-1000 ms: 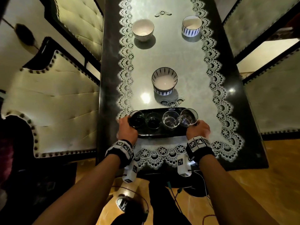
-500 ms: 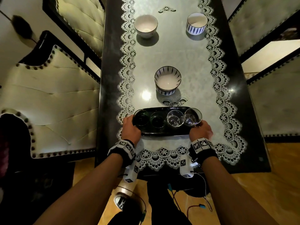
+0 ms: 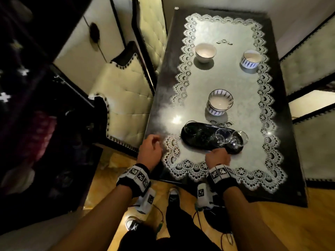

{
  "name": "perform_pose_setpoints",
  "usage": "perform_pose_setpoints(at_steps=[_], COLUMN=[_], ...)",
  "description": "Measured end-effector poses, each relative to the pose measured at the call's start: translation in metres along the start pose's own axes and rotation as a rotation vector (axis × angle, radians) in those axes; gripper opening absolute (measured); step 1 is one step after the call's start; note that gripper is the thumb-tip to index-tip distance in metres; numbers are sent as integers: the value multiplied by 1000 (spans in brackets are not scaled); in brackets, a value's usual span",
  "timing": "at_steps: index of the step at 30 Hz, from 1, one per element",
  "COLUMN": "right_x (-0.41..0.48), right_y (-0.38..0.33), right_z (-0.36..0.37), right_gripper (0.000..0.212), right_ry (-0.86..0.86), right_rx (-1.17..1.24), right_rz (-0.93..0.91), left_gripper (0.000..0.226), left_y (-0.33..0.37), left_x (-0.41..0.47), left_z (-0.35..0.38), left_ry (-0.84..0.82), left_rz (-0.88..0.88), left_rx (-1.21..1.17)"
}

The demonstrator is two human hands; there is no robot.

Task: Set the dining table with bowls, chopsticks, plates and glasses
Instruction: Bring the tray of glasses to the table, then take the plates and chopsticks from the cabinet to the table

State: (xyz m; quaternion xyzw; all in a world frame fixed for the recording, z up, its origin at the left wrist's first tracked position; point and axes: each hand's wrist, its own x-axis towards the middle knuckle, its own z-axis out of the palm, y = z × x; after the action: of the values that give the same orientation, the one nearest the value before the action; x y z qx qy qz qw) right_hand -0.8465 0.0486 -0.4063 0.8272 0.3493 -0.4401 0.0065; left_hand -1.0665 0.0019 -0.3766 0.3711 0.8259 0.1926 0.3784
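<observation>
**A:** Where are we in the job?

**B:** We stand at the near end of the long, dark, glossy dining table (image 3: 163,82). A pale lace-edged tablecloth (image 3: 228,78) runs down its middle. The black oval tray (image 3: 203,141) lies on the cloth at our end, set a little askew.

**A:** And the bowls?

**B:** We count 3 places. There is a plain white bowl (image 3: 205,51) at the far left and a blue-striped white bowl (image 3: 251,59) at the far right. A blue-patterned bowl (image 3: 220,101) sits in the middle, just beyond the tray. That one may be 2 stacked, but we cannot tell.

**A:** The glasses?

**B:** All of them are on the tray. 2 clear drinking glasses (image 3: 223,138) stand close together at its right end, and 1 darker-looking glass (image 3: 190,128) is at its left end. The stretch between them is too blurred for us to count. We see no plates or chopsticks.

**A:** Our hands?

**B:** Our left hand (image 3: 150,151) is off the tray, over the table's dark edge, with its fingers loosely curled around nothing. Our right hand (image 3: 217,158) is at the tray's near rim. We cannot tell whether it pinches the rim or only touches it.

**A:** So which step is this?

**B:** We judge it to be the glasses step. The tray is down and no glass stands beside a bowl yet. Next, 1 hand needs to close round a single glass and lift it straight up, clear of its neighbour. Then it sets the glass down just beside a bowl. The 2 clear ones are close enough to knock together. The tray may also slide on the cloth, so our other hand should steady it.
</observation>
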Motion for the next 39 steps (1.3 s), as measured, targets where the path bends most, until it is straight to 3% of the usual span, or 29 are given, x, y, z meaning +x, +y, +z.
perform_pose_setpoints(at_steps=[9, 19, 27, 35, 39], right_x=[6, -5, -13, -21, -24], right_y=[-46, -76, -99, -125, -141], right_z=[65, 99, 97, 77, 50], right_gripper=[25, 33, 25, 15, 18], right_ry=[-143, -365, -350, -183, -137], right_rx=[-49, -87, 160, 364, 346], right_rz=[-233, -260, -248, -308, -362], left_gripper=[15, 15, 24, 26, 27], left_y=[-27, -31, -16, 32, 69], left_x=[37, 87, 120, 138, 147], left_z=[3, -14, -34, -45, -51], left_ry=[-88, -61, -19, 50, 130], left_rz=[15, 40, -55, -76, 8], left_rx=[12, 164, 81, -17, 26])
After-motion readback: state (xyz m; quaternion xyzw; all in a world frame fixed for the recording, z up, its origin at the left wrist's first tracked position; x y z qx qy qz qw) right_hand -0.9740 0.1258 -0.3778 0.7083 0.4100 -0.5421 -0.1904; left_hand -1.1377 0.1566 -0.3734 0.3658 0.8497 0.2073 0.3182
